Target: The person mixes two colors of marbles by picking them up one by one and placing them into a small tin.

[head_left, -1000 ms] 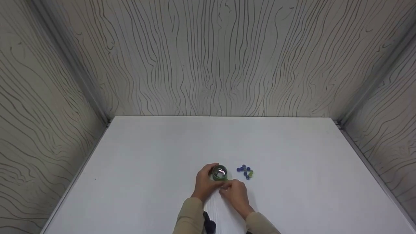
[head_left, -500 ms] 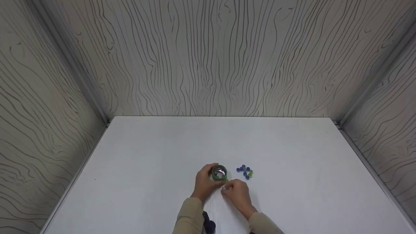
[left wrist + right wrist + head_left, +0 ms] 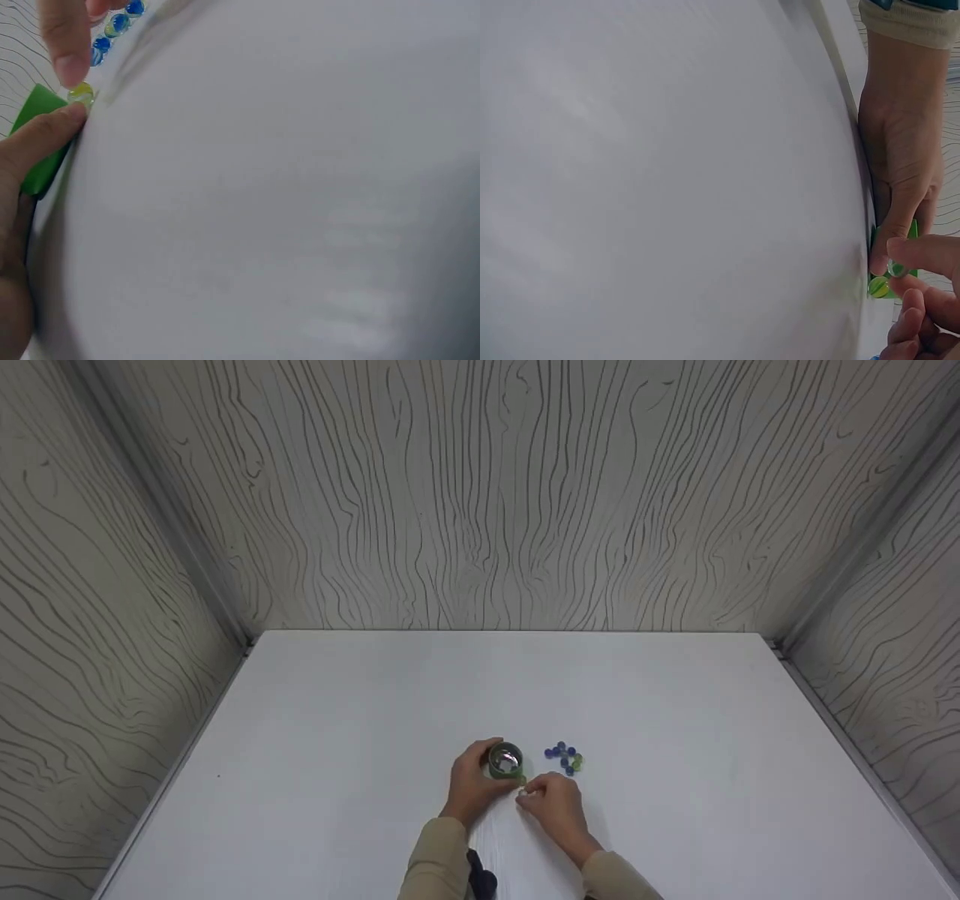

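Note:
My left hand (image 3: pixel 472 784) holds a small green cup (image 3: pixel 506 772), its thumb and fingers around the wall; the cup stands upright on the white table. In the right wrist view, my right hand (image 3: pixel 930 292) pinches a clear glass marble (image 3: pixel 897 268) between thumb and finger, just beside the cup. A yellow-green marble (image 3: pixel 878 286) lies against the cup's side, near the left thumb's tip. Several blue and yellow-green marbles (image 3: pixel 564 759) lie in a loose cluster to the right of the cup. The cup's contents are hard to make out through the glare.
The white tabletop (image 3: pixel 360 697) spreads out around both hands. Wood-patterned panels (image 3: pixel 480 495) enclose it at the back and on both sides. A dark object (image 3: pixel 484 877) shows by the left sleeve at the bottom edge.
My right hand has shifted slightly to the right, away from the cup, so the marble it pinches and the yellow-green one beside the cup show more. The left hand stays on the cup.

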The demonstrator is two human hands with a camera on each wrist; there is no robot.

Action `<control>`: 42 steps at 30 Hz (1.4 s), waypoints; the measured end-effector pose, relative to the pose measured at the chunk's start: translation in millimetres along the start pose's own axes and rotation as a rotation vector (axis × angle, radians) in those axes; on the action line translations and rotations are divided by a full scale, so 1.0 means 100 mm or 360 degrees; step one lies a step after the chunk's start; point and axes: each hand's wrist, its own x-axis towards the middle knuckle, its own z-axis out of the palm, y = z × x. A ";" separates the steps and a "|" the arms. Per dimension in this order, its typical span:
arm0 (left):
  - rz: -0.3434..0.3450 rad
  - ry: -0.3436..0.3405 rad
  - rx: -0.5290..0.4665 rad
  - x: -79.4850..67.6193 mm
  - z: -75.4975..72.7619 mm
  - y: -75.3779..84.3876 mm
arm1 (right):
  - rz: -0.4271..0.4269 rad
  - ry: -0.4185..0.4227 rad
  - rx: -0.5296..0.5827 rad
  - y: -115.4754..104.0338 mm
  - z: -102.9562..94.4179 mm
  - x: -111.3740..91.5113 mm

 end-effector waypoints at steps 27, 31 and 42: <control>-0.0018 -0.0002 0.0046 0.01 0.01 -0.01 | -0.0170 0.0073 -0.0067 -0.02 -0.08 0.01; -0.0016 0.0001 0.0038 0.01 0.01 0.00 | -0.0208 0.0123 -0.0050 -0.03 -0.07 0.00; 0.0003 0.0019 0.0009 -0.02 -0.01 0.02 | -0.0023 0.0023 -0.0059 -0.12 -0.12 0.05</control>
